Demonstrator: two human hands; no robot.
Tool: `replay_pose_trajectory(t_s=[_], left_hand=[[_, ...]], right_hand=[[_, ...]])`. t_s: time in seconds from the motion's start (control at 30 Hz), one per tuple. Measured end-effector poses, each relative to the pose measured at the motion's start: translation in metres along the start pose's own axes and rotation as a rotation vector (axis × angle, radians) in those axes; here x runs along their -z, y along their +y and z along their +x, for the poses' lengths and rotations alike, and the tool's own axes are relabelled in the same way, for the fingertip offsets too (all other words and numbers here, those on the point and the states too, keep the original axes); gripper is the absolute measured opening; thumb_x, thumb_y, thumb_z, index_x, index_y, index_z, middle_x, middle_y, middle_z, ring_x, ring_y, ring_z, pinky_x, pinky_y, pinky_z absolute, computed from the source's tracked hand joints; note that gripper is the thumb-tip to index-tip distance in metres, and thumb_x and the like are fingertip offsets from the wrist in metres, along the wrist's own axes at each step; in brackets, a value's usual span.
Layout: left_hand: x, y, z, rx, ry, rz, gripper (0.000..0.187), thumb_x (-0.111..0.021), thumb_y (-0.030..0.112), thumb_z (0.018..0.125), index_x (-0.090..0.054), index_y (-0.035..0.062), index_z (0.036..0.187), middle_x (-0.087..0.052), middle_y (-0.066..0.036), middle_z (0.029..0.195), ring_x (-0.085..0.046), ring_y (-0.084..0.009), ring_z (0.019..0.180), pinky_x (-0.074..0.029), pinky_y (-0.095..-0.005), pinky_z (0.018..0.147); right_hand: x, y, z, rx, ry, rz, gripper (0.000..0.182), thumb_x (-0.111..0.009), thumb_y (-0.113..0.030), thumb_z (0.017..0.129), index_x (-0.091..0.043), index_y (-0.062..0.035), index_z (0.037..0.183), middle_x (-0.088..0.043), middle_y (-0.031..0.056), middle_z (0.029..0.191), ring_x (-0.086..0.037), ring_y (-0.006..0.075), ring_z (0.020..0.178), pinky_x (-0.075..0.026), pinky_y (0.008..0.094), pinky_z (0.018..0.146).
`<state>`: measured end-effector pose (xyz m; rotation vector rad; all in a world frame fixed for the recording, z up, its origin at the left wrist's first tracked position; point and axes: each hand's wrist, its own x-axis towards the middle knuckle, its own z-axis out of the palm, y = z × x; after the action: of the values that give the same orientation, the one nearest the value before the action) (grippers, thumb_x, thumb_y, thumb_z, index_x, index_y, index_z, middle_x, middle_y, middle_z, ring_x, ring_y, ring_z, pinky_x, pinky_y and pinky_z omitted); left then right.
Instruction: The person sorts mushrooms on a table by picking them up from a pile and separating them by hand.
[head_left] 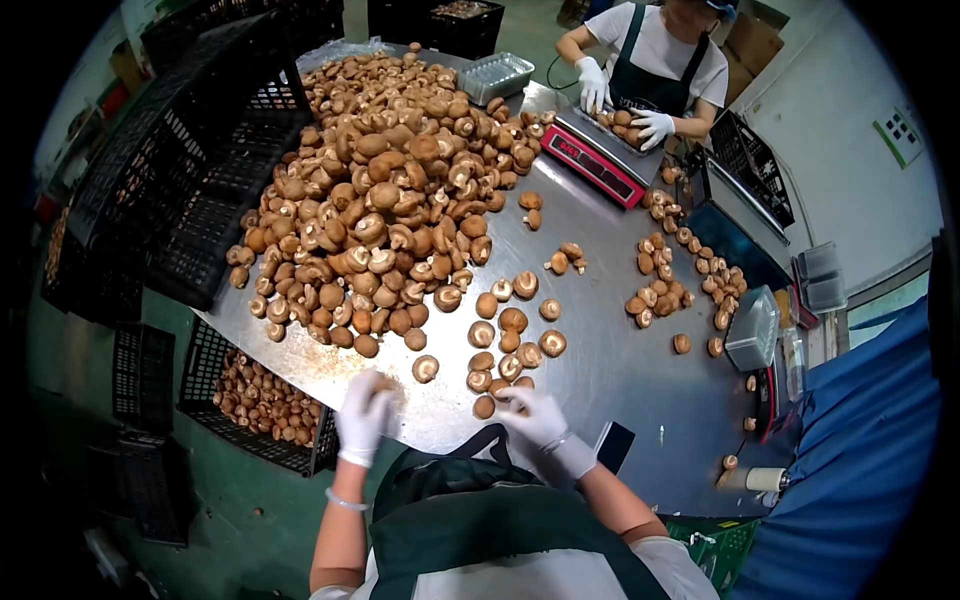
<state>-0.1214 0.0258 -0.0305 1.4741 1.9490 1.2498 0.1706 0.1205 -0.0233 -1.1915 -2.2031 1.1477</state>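
My left hand [364,412], in a white glove, is over the table's near left edge; its fingers are blurred, and whether they hold anything cannot be made out. My right hand [536,416], also gloved, is at the near end of a small group of mushrooms [512,320], its fingertips close to the nearest caps. What those fingers hold, if anything, is too small to tell. A single mushroom [425,369] lies between the hands and the large mushroom pile [380,190] on the metal table [590,350].
Across the table a co-worker [660,60] handles mushrooms on a red scale [595,165]. Black crates [220,190] stand at the left, with a crate of mushrooms [265,400] below the edge. A phone [612,447] lies beside my right wrist. Clear trays [753,328] sit at the right.
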Motion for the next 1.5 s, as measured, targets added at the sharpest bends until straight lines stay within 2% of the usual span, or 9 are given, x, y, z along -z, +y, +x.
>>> replay_pose_trajectory(t_s=[0.13,0.27,0.67,0.8,0.9,1.1,1.23,1.37,1.5], left_hand=[[0.071,-0.060,-0.017,0.239,0.506,0.312,0.040,-0.063,0.009,0.081,-0.057,0.0020,0.120,-0.056,-0.017,0.118,-0.052,-0.0328,0.109,-0.038,-0.0398,0.098],[0.089,-0.074,-0.035,0.290,0.512,0.694,0.043,-0.063,0.015,0.082,-0.054,0.0009,0.122,-0.048,-0.019,0.131,-0.040,-0.0382,0.123,-0.029,-0.0447,0.106],[-0.063,-0.001,0.018,-0.097,-0.192,0.226,0.060,-0.074,0.026,0.070,-0.053,0.0026,0.122,-0.053,-0.018,0.121,-0.049,-0.0356,0.108,-0.041,-0.0401,0.096],[-0.074,0.004,0.027,-0.161,-0.182,0.200,0.065,-0.077,0.028,0.068,-0.052,0.0031,0.123,-0.052,-0.018,0.123,-0.049,-0.0357,0.109,-0.041,-0.0406,0.096],[-0.077,0.006,0.029,-0.199,-0.255,0.183,0.073,-0.079,0.033,0.065,-0.051,0.0024,0.125,-0.050,-0.017,0.126,-0.048,-0.0358,0.112,-0.040,-0.0425,0.096],[-0.080,0.020,0.024,-0.260,-0.389,0.276,0.090,-0.078,0.047,0.060,-0.046,0.0033,0.131,-0.042,-0.017,0.136,-0.043,-0.0364,0.117,-0.036,-0.0438,0.098],[-0.082,0.026,0.012,-0.311,-0.484,0.422,0.098,-0.077,0.052,0.059,-0.038,0.0089,0.138,-0.032,-0.017,0.144,-0.039,-0.0360,0.122,-0.034,-0.0464,0.098],[-0.098,0.024,0.020,-0.303,-0.477,0.506,0.099,-0.077,0.049,0.059,-0.034,0.0136,0.141,-0.029,-0.016,0.147,-0.038,-0.0345,0.124,-0.035,-0.0465,0.093],[-0.118,0.037,0.038,-0.324,-0.495,0.409,0.098,-0.078,0.046,0.059,-0.034,0.0164,0.142,-0.026,-0.016,0.148,-0.036,-0.0351,0.125,-0.036,-0.0458,0.092]], right_hand=[[-0.031,-0.015,-0.001,-0.054,-0.296,-0.511,0.060,-0.064,-0.036,0.079,-0.043,-0.0240,0.133,-0.062,0.0101,0.089,-0.063,0.0293,0.072,-0.051,0.0393,0.061],[-0.038,-0.013,-0.004,0.112,-0.200,-0.402,0.055,-0.065,-0.033,0.079,-0.047,-0.0225,0.129,-0.061,0.0093,0.088,-0.063,0.0291,0.070,-0.051,0.0395,0.061],[-0.024,0.020,0.013,0.040,0.021,-0.416,0.034,-0.059,-0.023,0.086,-0.054,-0.0087,0.117,-0.056,0.0088,0.100,-0.063,0.0253,0.084,-0.052,0.0391,0.069],[-0.018,0.041,0.012,-0.306,-0.015,0.536,0.032,-0.047,-0.027,0.096,-0.055,-0.0058,0.119,-0.062,0.0070,0.097,-0.060,0.0172,0.084,-0.051,0.0309,0.064],[0.001,0.053,0.011,-0.649,-0.054,1.605,0.041,-0.045,-0.040,0.096,-0.051,-0.0127,0.127,-0.061,0.0103,0.108,-0.062,0.0275,0.093,-0.051,0.0299,0.066],[0.105,0.086,0.068,-0.443,0.638,1.973,0.057,-0.039,-0.048,0.096,-0.039,-0.0044,0.133,-0.051,0.0183,0.121,-0.054,0.0342,0.106,-0.050,0.0427,0.088],[0.166,0.121,0.081,-0.180,1.095,1.756,0.071,-0.041,-0.055,0.092,-0.031,-0.0032,0.139,-0.045,0.0239,0.128,-0.048,0.0367,0.116,-0.047,0.0453,0.095],[0.123,0.107,0.068,-0.605,0.700,0.938,0.040,-0.049,-0.034,0.093,-0.050,-0.0114,0.126,-0.055,0.0143,0.119,-0.053,0.0284,0.108,-0.051,0.0477,0.081],[0.059,0.075,0.058,-0.118,0.327,-0.187,0.036,-0.066,-0.022,0.079,-0.060,-0.0069,0.112,-0.055,0.0166,0.113,-0.053,0.0329,0.105,-0.043,0.0368,0.093]])
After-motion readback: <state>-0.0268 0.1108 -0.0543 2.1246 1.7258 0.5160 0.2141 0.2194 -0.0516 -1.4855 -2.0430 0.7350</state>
